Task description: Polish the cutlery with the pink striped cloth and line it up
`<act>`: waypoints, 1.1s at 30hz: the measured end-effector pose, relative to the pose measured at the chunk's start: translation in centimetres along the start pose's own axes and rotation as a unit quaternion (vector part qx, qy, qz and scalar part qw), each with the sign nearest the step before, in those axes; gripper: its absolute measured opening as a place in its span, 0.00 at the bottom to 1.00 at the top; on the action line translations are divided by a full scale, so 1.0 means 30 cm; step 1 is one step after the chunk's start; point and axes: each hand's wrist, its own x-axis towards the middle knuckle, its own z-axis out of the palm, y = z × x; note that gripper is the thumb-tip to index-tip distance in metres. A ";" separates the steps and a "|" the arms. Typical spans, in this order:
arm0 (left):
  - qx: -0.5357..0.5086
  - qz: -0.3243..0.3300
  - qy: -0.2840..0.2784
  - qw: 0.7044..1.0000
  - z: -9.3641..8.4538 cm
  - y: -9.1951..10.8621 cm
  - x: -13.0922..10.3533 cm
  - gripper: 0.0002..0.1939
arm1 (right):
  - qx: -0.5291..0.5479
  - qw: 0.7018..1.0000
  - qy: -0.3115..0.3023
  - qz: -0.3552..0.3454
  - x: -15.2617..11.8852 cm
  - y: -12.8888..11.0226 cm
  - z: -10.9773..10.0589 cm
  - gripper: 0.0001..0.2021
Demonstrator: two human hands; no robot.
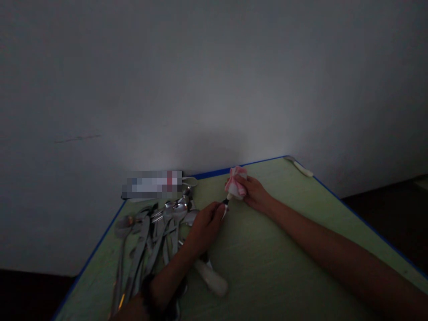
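Note:
My left hand (207, 221) is closed round the handle of a utensil (226, 201) with black and pale parts. The utensil's far end goes into a pink and white cloth (236, 183), so its kind cannot be made out. My right hand (253, 192) pinches that cloth around the hidden end. Both hands are close together above the table. Just left of my left hand lies a pile of metal spoons, ladles and other cutlery (160, 236), partly covered by my left forearm.
A pale-handled utensil (302, 168) lies at the green table's (284, 249) far right corner. Another thick whitish handle (212, 278) sits below my left wrist. A blurred-out rectangular object (152, 185) lies at the back left edge. A grey wall (214, 89) stands behind the table.

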 end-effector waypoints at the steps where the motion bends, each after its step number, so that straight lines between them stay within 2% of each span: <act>1: -0.006 -0.004 0.006 1.000 0.000 0.001 -0.001 0.15 | 0.006 1.000 0.008 -0.005 0.003 0.003 -0.001 0.13; 6: -0.083 -0.037 0.034 0.995 0.001 0.014 -0.007 0.15 | 0.040 0.999 -0.001 -0.019 0.017 0.007 -0.003 0.17; 10: -0.186 -0.065 0.092 0.976 0.002 0.015 -0.004 0.15 | 0.020 1.000 0.002 -0.007 0.013 0.007 -0.003 0.16; 14: -0.246 -0.060 0.129 0.959 -0.003 0.009 0.001 0.14 | -0.043 0.998 -0.047 0.029 -0.006 0.009 -0.003 0.17; 23: -0.216 -0.036 0.109 0.970 -0.017 0.008 -0.003 0.15 | -0.257 0.959 -0.121 -0.002 -0.024 -0.003 -0.024 0.21; 29: -0.193 -0.050 0.122 0.972 -0.022 0.019 0.000 0.16 | -0.307 0.938 -0.160 -0.001 -0.026 -0.027 -0.016 0.20; 33: -0.193 -0.049 0.101 0.975 -0.021 0.028 0.000 0.17 | -0.319 0.931 -0.179 0.009 -0.039 -0.039 -0.003 0.24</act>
